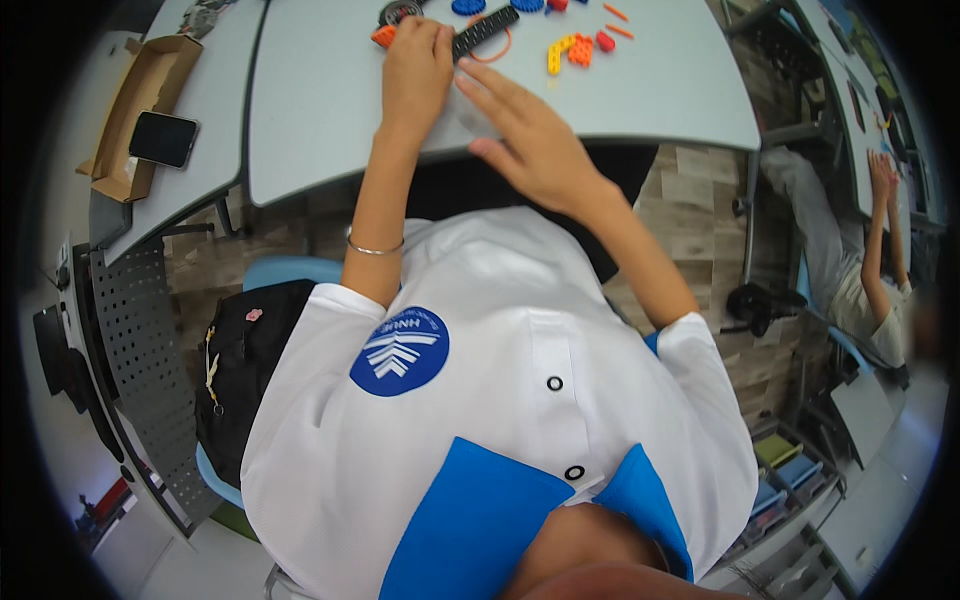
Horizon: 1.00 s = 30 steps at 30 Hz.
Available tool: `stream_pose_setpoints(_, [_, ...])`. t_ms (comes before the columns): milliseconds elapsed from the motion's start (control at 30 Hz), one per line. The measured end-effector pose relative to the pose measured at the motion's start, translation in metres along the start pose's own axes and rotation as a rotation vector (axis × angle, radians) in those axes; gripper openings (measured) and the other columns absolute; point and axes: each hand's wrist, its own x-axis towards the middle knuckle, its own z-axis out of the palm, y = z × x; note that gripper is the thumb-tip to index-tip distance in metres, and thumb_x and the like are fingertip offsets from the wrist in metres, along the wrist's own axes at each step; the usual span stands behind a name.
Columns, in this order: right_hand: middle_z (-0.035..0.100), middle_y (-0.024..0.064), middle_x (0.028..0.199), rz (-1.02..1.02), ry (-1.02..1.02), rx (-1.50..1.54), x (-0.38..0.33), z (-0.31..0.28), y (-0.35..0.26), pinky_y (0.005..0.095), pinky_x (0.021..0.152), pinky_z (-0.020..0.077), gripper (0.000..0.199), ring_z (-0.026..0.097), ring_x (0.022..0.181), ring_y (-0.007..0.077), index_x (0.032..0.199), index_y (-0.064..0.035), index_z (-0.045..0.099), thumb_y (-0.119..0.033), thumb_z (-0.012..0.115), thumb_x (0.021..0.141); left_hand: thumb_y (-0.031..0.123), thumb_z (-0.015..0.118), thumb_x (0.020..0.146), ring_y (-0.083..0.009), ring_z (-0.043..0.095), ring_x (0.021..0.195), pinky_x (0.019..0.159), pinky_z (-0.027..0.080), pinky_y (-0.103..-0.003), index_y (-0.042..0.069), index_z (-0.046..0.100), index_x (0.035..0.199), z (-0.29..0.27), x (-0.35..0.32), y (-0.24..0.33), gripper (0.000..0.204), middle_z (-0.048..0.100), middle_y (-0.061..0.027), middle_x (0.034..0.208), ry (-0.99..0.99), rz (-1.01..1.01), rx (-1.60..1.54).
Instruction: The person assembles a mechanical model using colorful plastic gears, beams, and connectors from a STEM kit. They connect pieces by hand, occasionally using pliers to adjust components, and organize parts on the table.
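My left hand reaches to the far part of the white table with its fingers curled; what lies under them is hidden. Sticking out around that hand are a black wheel, an orange piece and a long black beam with holes. The beam's near end meets the hand's right side. My right hand hovers over the table's near edge, fingers stretched and thumb apart, holding nothing. Its fingertips come close to the beam's near end. An orange-red loop lies beside the beam.
Yellow connector, orange block, red piece, orange sticks and blue gears lie on the table. Left, a phone rests on an open cardboard box. Another person's hands are far right.
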Motion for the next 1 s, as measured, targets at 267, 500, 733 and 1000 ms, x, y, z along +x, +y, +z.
stream_pose_setpoints(267, [0.064,0.0095,0.084,0.064,0.322,-0.069,-0.120,-0.028,0.051,0.0302,0.059,0.0491,0.004,0.061,0.071,0.0227,0.085,-0.0029,0.068,0.000,0.067,0.082,0.020,0.055,0.101,-0.0150,0.065,0.080,0.065,0.057,-0.026,-0.004,0.068,0.105,-0.005,0.008,0.008,0.028,0.063,-0.0076,0.103,-0.100,-0.127,-0.075])
stream_pose_setpoints(500, [0.064,0.0099,0.089,0.560,0.062,0.407,-0.150,0.027,0.049,0.0303,0.066,0.0527,0.013,0.065,0.077,0.0229,0.095,-0.0016,0.072,-0.010,0.071,0.086,0.020,0.056,0.100,-0.0152,0.064,0.078,0.068,0.053,-0.027,0.000,0.070,0.102,-0.003,0.006,-0.007,0.025,0.065,-0.0057,0.098,-0.099,-0.022,0.072])
stream_pose_setpoints(733, [0.067,0.0127,0.095,0.595,-0.065,0.316,-0.158,0.047,0.045,0.0349,0.072,0.0543,0.018,0.067,0.081,0.0284,0.103,-0.0028,0.072,-0.015,0.064,0.093,0.020,0.058,0.098,-0.0163,0.060,0.077,0.073,0.047,-0.030,0.001,0.071,0.102,-0.005,0.005,0.013,0.023,0.065,-0.0053,0.097,-0.117,-0.116,0.071])
stream_pose_setpoints(1000, [0.065,0.0134,0.091,0.515,-0.349,0.134,-0.138,0.077,0.071,0.0435,0.073,0.0552,0.017,0.067,0.084,0.0345,0.087,-0.0045,0.069,-0.018,0.059,0.090,0.021,0.061,0.097,-0.0104,0.056,0.070,0.066,0.044,-0.025,0.001,0.071,0.099,-0.006,0.008,0.012,0.022,0.066,-0.0024,0.096,-0.132,-0.074,0.070])
